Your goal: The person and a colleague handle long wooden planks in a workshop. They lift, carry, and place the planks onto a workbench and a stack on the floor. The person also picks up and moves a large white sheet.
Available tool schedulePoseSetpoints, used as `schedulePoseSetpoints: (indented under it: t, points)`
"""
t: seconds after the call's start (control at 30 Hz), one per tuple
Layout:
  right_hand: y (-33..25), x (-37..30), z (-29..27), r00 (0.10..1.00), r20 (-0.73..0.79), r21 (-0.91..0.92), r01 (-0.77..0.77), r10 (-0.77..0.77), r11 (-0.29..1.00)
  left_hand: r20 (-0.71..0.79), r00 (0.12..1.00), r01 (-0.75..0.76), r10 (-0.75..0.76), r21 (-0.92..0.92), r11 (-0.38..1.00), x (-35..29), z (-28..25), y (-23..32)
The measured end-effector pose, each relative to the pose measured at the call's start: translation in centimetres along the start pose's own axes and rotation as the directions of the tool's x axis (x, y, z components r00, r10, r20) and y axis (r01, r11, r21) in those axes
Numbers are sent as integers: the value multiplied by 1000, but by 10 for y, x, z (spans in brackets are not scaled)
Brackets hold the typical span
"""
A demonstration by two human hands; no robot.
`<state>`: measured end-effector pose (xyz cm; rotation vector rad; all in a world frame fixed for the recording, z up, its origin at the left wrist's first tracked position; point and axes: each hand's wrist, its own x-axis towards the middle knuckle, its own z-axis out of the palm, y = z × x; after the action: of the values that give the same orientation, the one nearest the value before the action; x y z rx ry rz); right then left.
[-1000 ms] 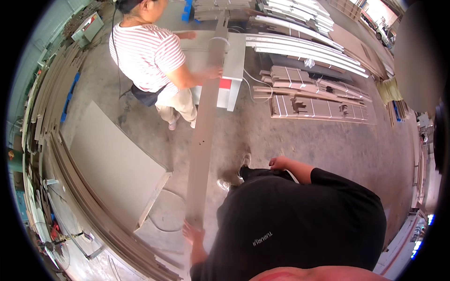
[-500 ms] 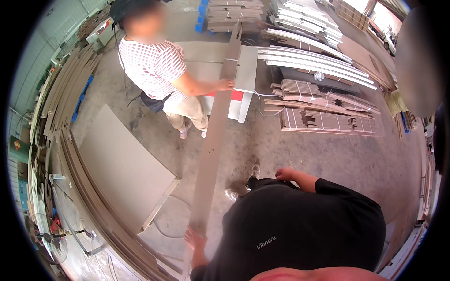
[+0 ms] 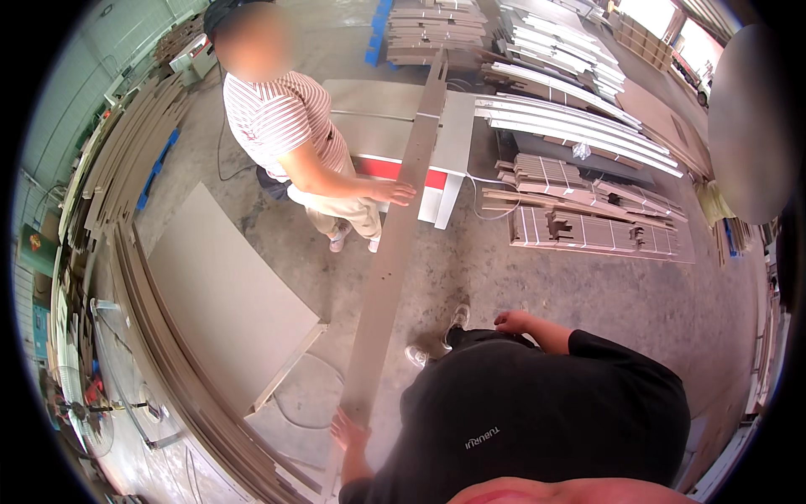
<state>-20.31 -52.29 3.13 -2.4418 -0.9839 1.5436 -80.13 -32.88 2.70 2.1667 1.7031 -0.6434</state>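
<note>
A long brown-grey board (image 3: 382, 290) runs from beside my body to a low table at the far side. My left hand (image 3: 349, 431) grips its near end, with the fingers over the left edge. Bent at my side, my right hand (image 3: 510, 321) has its fingers curled, with nothing visible in them; it is clear of the board. Across from me, a co-worker (image 3: 290, 126) in a striped shirt rests one hand (image 3: 393, 193) on the board. The board's far part lies over the white table (image 3: 457, 126) with a red front strip.
At left a large pale panel (image 3: 227, 290) stands low over the floor, beside long stacked strips (image 3: 180, 361). A fan (image 3: 80, 412) is at the lower left. Strapped board bundles (image 3: 588, 231) and white strips (image 3: 579, 118) lie to the right. A cable (image 3: 290, 412) curls near the panel.
The co-worker's hand has shifted toward me along the board and now lies flatter on it. The co-worker's body has turned somewhat. My hands keep their places; the view has tilted slightly.
</note>
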Motion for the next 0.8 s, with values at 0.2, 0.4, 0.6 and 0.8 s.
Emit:
schedulePoseSetpoints:
  t: [0.2, 0.4, 0.6, 0.8]
  points:
    - [15, 6, 12, 993, -73, -81, 85, -91, 993, -63, 997, -40, 41, 13, 999, 0, 2, 2]
    - [30, 8, 13, 995, -58, -89, 79, -84, 993, -60, 998, -31, 33, 24, 999, 4, 4, 2]
    - [33, 11, 15, 998, -38, -106, 49, -53, 993, -40, 999, -36, 36, 6, 999, 6, 2, 0]
    - [5, 10, 2, 997, 32, -123, 69, -65, 990, -23, 999, -26, 26, -17, 1000, 9, 4, -3]
